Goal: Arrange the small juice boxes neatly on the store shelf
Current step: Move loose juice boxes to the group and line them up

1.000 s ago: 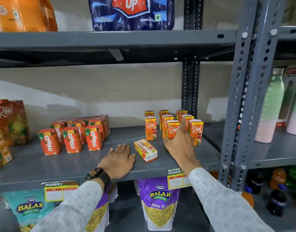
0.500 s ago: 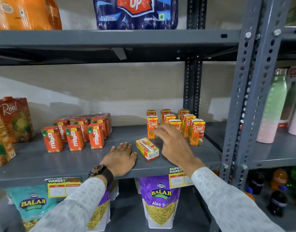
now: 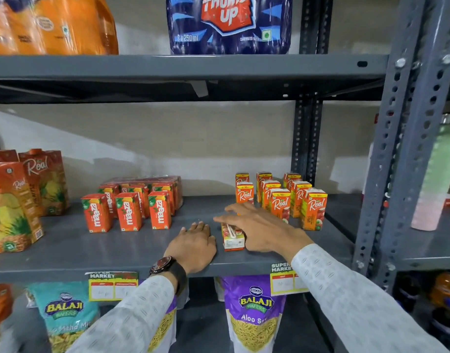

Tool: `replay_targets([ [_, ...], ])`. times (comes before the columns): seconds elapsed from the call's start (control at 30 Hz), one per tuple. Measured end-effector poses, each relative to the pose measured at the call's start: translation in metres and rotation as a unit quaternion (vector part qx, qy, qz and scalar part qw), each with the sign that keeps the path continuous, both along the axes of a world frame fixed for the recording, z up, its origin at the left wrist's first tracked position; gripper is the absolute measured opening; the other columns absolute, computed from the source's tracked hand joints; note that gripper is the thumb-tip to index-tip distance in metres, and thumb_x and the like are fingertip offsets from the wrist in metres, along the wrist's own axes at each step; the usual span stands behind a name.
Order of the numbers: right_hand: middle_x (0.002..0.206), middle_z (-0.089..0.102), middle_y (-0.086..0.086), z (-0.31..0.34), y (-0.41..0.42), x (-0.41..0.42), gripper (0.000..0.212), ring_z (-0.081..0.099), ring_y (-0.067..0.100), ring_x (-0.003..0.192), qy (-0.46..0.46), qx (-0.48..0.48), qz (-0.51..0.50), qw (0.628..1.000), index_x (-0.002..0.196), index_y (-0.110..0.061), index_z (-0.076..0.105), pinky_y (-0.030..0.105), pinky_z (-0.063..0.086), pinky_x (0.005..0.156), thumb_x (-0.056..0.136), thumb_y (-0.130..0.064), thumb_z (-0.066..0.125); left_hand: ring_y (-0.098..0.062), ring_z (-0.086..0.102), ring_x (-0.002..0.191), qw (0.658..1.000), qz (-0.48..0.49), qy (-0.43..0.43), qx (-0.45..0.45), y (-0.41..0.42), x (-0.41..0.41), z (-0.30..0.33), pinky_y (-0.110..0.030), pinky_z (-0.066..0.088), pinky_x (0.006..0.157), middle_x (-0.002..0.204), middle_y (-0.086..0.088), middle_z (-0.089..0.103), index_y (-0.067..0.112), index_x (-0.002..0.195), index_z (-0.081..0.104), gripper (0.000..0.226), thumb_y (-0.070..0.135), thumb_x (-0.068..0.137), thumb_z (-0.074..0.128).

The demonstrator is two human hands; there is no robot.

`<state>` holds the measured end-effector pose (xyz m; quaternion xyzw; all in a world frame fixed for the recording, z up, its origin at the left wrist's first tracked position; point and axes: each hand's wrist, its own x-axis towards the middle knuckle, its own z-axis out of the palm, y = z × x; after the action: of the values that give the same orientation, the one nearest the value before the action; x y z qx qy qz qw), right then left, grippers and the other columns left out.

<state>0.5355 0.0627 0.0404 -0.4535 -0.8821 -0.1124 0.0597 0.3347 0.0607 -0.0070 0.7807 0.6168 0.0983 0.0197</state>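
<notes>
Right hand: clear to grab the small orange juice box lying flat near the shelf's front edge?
Probably yes. The right hand is already over the flat orange juice box, fingers spread, nothing between them.

Under my right hand (image 3: 263, 229) lies an orange, white-ended juice box (image 3: 233, 238). Beyond it stand orange and yellow boxes (image 3: 313, 208). The shelf (image 3: 91, 245) is grey; my sleeves (image 3: 346, 289) are white, finely patterned.
</notes>
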Motion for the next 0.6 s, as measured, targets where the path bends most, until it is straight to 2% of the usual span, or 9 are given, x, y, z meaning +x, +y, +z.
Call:
replay_targets([
  [0.07, 0.166, 0.025, 0.002, 0.001, 0.003, -0.002, 0.083, 0.024, 0.027, 0.150, -0.019, -0.002, 0.009, 1.000, 0.153, -0.042, 0.039, 0.053, 0.040, 0.112, 0.085, -0.007, 0.072, -0.022, 0.014, 0.157, 1.000, -0.002, 0.000, -0.001, 0.000, -0.002, -0.001, -0.040, 0.009, 0.127, 0.169, -0.009, 0.017, 0.009, 0.159, 0.022, 0.060, 0.037, 0.106, 0.022],
  [0.17, 0.157, 0.038, 0.003, 0.004, 0.006, 0.000, 0.064, 0.034, 0.026, 0.143, 0.014, 0.030, 0.013, 0.999, 0.142, -0.032, 0.053, 0.049, 0.045, 0.108, 0.085, -0.013, 0.075, -0.022, 0.014, 0.157, 1.000, -0.003, -0.002, -0.004, 0.001, -0.003, -0.002, -0.040, 0.009, 0.127, 0.169, -0.009, 0.017, 0.010, 0.159, 0.022, 0.060, 0.038, 0.106, 0.021],
  [0.23, 0.141, 0.051, 0.002, 0.003, 0.006, 0.000, 0.057, 0.046, 0.021, 0.127, 0.053, 0.086, -0.008, 0.995, 0.132, -0.024, 0.057, 0.042, 0.049, 0.098, 0.082, -0.037, 0.080, -0.022, 0.015, 0.157, 1.000, -0.004, -0.001, 0.002, 0.002, -0.003, -0.003, -0.040, 0.010, 0.126, 0.169, -0.009, 0.018, 0.011, 0.159, 0.023, 0.060, 0.038, 0.106, 0.021],
  [0.3, 0.128, 0.060, 0.002, -0.005, 0.006, -0.002, 0.069, 0.054, 0.020, 0.114, 0.095, 0.136, -0.063, 0.984, 0.126, -0.019, 0.057, 0.037, 0.051, 0.090, 0.076, -0.062, 0.078, -0.022, 0.015, 0.157, 1.000, -0.003, -0.002, 0.006, 0.002, -0.002, -0.003, -0.040, 0.010, 0.126, 0.169, -0.009, 0.019, 0.011, 0.159, 0.024, 0.060, 0.038, 0.106, 0.022],
  [0.37, 0.122, 0.064, 0.004, -0.016, 0.007, -0.007, 0.076, 0.059, 0.021, 0.109, 0.163, 0.160, -0.130, 0.965, 0.124, -0.017, 0.057, 0.034, 0.051, 0.087, 0.073, -0.071, 0.075, -0.022, 0.015, 0.157, 1.000, -0.002, -0.003, 0.006, 0.001, -0.001, -0.003, -0.039, 0.010, 0.126, 0.169, -0.009, 0.018, 0.010, 0.159, 0.024, 0.060, 0.038, 0.106, 0.022],
  [0.47, 0.109, 0.067, 0.002, -0.031, 0.010, -0.017, 0.075, 0.066, 0.020, 0.096, 0.318, 0.169, -0.210, 0.909, 0.115, -0.017, 0.058, 0.028, 0.051, 0.074, 0.071, -0.075, 0.074, -0.022, 0.016, 0.156, 1.000, -0.002, 0.001, 0.008, 0.001, -0.001, -0.002, -0.040, 0.010, 0.126, 0.169, -0.010, 0.019, 0.009, 0.159, 0.024, 0.060, 0.037, 0.106, 0.021],
  [0.53, 0.106, 0.068, 0.001, -0.037, 0.011, -0.020, 0.076, 0.068, 0.020, 0.094, 0.387, 0.165, -0.243, 0.874, 0.113, -0.017, 0.058, 0.029, 0.054, 0.072, 0.070, -0.078, 0.072, -0.022, 0.016, 0.156, 1.000, -0.004, 0.003, 0.007, 0.001, 0.000, -0.004, -0.040, 0.010, 0.126, 0.169, -0.010, 0.019, 0.009, 0.159, 0.024, 0.060, 0.037, 0.106, 0.021],
  [0.6, 0.105, 0.068, 0.002, -0.040, 0.011, -0.020, 0.077, 0.069, 0.021, 0.095, 0.426, 0.147, -0.258, 0.854, 0.112, -0.017, 0.056, 0.032, 0.057, 0.073, 0.069, -0.079, 0.072, -0.022, 0.016, 0.157, 1.000, -0.005, 0.007, 0.009, 0.001, -0.001, -0.006, -0.040, 0.010, 0.126, 0.169, -0.010, 0.019, 0.009, 0.159, 0.024, 0.060, 0.036, 0.106, 0.021],
])
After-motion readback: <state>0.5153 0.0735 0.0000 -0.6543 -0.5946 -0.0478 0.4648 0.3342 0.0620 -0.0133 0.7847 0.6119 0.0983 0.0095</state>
